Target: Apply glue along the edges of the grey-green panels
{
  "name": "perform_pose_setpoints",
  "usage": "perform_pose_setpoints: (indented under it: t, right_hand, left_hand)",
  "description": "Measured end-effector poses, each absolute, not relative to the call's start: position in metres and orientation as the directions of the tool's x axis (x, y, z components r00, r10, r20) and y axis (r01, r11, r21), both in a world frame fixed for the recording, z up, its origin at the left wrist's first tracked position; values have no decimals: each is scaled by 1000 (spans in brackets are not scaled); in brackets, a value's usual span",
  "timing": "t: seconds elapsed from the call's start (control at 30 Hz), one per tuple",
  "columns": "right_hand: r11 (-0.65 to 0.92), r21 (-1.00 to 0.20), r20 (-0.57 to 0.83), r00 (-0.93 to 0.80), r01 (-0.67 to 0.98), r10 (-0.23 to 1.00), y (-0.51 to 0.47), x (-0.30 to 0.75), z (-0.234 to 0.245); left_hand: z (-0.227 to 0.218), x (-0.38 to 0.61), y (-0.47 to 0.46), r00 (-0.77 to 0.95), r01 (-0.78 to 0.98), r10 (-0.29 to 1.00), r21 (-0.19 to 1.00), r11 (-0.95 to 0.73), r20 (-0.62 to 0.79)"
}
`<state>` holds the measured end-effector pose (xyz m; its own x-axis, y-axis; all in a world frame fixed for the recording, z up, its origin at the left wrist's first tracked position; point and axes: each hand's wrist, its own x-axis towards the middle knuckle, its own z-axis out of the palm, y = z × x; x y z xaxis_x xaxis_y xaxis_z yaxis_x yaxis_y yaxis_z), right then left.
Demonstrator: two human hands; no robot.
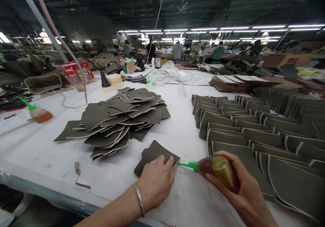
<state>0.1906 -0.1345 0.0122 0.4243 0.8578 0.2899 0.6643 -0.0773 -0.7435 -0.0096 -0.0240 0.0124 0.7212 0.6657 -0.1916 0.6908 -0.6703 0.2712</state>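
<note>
A dark grey-green flat piece (154, 154), leather-like with a pale edge, lies on the white table in front of me. My left hand (158, 179) rests on it, fingertips pressing near its right corner with the fingers apart. Wrapped round a squeeze bottle (215, 169) of dark amber liquid is my right hand (241, 183). The bottle is tipped sideways, and its thin green nozzle (189, 165) points left, at the piece's right edge. Beyond my left hand is a loose heap of similar pieces (122, 115). To the right, more pieces (228, 128) stand overlapped in rows.
A second green-tipped bottle (40, 113) lies at the left, near a hanging hose (85, 84). Clear plastic bags (170, 73) and stacked brown sheets (228, 84) are farther back. A thin scrap (81, 178) lies by the table's front edge. Several people work in the background.
</note>
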Motion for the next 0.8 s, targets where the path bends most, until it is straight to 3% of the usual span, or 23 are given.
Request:
perform_pose_setpoints:
  t: [0.1,0.3,0.47,0.6,0.8]
  right_hand:
    - [-118,-816,182,446,565,876,-138,187,14]
    - [-92,-793,206,407,602,890,-138,195,9]
    - [-121,-891,85,422,438,903,-143,184,13]
    - [-126,-879,104,444,459,890,-146,182,12]
    - [-136,-919,22,393,370,919,-152,181,3]
  left_hand:
    - [12,-11,-25,727,685,660,274,-675,-191]
    - [13,-14,-24,740,671,639,285,-684,-208]
    - [11,-15,-24,748,663,633,287,-692,-202]
    - [10,-17,-24,758,650,622,291,-702,-195]
    - [10,-20,-25,762,647,620,279,-710,-187]
